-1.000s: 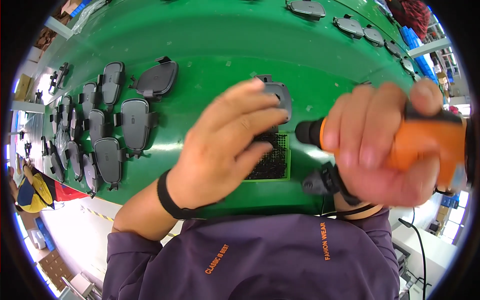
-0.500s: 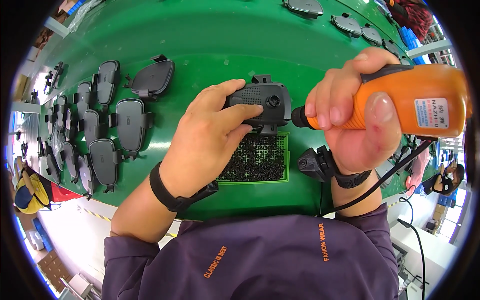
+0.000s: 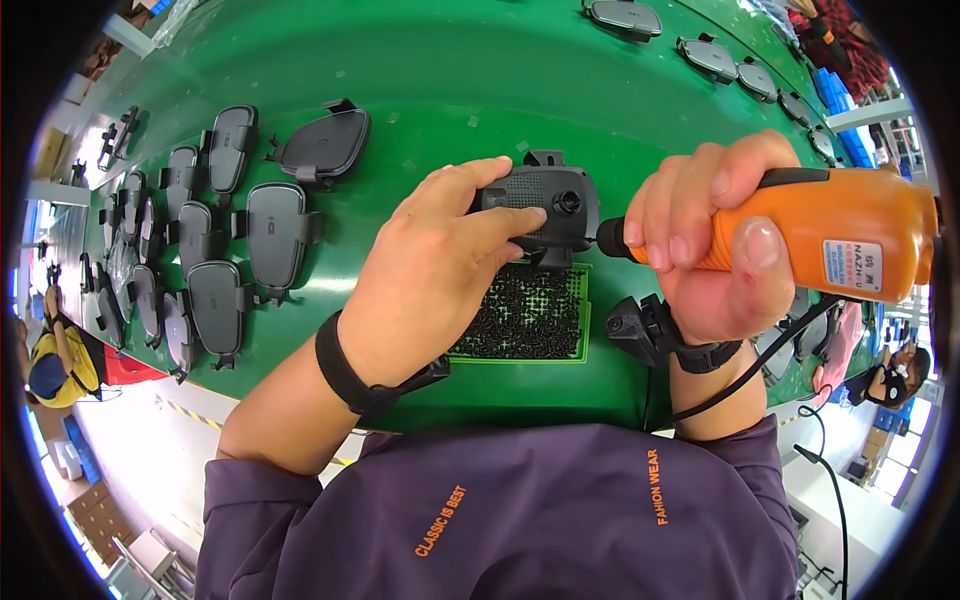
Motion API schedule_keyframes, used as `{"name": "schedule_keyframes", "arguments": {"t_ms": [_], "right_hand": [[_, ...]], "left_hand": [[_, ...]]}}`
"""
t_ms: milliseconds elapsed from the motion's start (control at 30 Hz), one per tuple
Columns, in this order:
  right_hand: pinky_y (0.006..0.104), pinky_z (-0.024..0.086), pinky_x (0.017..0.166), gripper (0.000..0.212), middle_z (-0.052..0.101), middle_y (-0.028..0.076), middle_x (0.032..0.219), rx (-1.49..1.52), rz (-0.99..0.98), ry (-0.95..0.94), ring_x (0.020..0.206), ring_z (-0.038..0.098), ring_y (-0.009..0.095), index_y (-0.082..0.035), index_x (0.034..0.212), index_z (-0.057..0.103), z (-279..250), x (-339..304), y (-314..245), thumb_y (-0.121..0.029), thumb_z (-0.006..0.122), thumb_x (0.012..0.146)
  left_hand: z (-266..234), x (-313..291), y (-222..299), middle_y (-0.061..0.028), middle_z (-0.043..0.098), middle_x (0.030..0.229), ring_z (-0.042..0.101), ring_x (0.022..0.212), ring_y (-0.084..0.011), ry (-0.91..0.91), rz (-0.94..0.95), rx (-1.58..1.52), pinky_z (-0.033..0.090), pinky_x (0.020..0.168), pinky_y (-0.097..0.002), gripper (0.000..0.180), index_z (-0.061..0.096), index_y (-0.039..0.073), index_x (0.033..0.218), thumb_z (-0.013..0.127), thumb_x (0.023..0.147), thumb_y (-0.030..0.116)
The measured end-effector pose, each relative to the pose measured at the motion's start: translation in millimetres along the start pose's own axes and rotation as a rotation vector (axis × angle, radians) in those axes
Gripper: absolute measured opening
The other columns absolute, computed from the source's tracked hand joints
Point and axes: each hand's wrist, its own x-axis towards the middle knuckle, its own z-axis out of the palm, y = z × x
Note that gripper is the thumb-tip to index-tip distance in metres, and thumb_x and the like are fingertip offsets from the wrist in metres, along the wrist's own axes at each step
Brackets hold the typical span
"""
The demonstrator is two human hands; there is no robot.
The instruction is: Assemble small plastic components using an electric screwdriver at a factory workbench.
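Observation:
A black phone mount [image 3: 574, 232], its back with a speaker-like grid and a round knob facing up, is held by my left hand [image 3: 425, 255] from its left side. My left index finger lies across that back, pointing at the knob. My right hand [image 3: 715, 230] is wrapped round an orange electric screwdriver [image 3: 850, 225] with a black nose and a cable. Its nose points left, and the bit meets the mount's right edge; whether it sits on a screw is too small to tell. Just below the mount lies a green tray [image 3: 587, 345] full of small black screws.
Several black phone mounts [image 3: 276, 235] lie on the green table [image 3: 440, 60] to the left, with more mounts [image 3: 708, 57] at the far right. The screwdriver's cable [image 3: 745, 385] hangs past my right forearm. Other people [image 3: 60, 365] are at the room's sides.
The view has shifted slightly, so the table's things appear a little displaced. The screwdriver sits somewhat lower and its tilt has changed slightly; both hands keep their holds.

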Motion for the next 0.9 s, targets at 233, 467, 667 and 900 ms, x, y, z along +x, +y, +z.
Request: {"name": "schedule_keyframes", "arguments": {"t_ms": [233, 467, 667, 900], "right_hand": [[0.0347, 0.051, 0.057, 0.040, 0.053, 0.005, 0.065, 0.016, -0.096, 0.139, 0.053, 0.053, 0.017, -0.003, 0.111, 0.047, 13.7, 4.2, -10.8, -0.027, 0.070, 0.090], [0.0378, 0.052, 0.055, 0.050, 0.055, 0.005, 0.063, 0.011, -0.111, 0.236, 0.054, 0.054, 0.021, -0.005, 0.115, 0.048, 29.5, -5.1, -52.8, -0.029, 0.080, 0.085], [0.0385, 0.051, 0.053, 0.054, 0.056, 0.005, 0.061, 0.022, -0.032, 0.200, 0.053, 0.056, 0.022, -0.006, 0.112, 0.049, 30.3, -5.9, -53.3, -0.031, 0.085, 0.080], [0.0375, 0.051, 0.054, 0.055, 0.055, 0.005, 0.061, 0.031, -0.031, 0.212, 0.054, 0.056, 0.022, -0.006, 0.112, 0.048, 33.3, -4.9, -55.5, -0.032, 0.085, 0.080]], "left_hand": [[-8.7, 1.2, 11.6, -0.0172, 0.061, 0.125, 0.063, 0.108, -0.0326, 0.069, 0.112, 0.130, 0.051, 0.092, -0.0387, 0.033, 0.074, 0.009, 0.109, 0.074, 0.078, -0.001], [-1.5, -28.7, 24.9, -0.0078, 0.060, 0.098, 0.061, 0.091, -0.0264, -0.294, 0.334, 0.115, 0.048, 0.082, -0.0361, 0.026, 0.072, 0.009, 0.106, 0.066, 0.080, 0.011], [10.9, -27.0, 14.1, -0.0066, 0.056, 0.089, 0.059, 0.084, -0.0256, -0.392, 0.362, 0.162, 0.048, 0.079, -0.0379, 0.017, 0.068, 0.008, 0.096, 0.062, 0.081, 0.015], [12.9, -27.6, 10.3, -0.0108, 0.057, 0.084, 0.061, 0.084, -0.0299, -0.300, 0.290, 0.046, 0.049, 0.079, -0.0411, 0.008, 0.061, 0.005, 0.091, 0.060, 0.087, 0.011]]}}
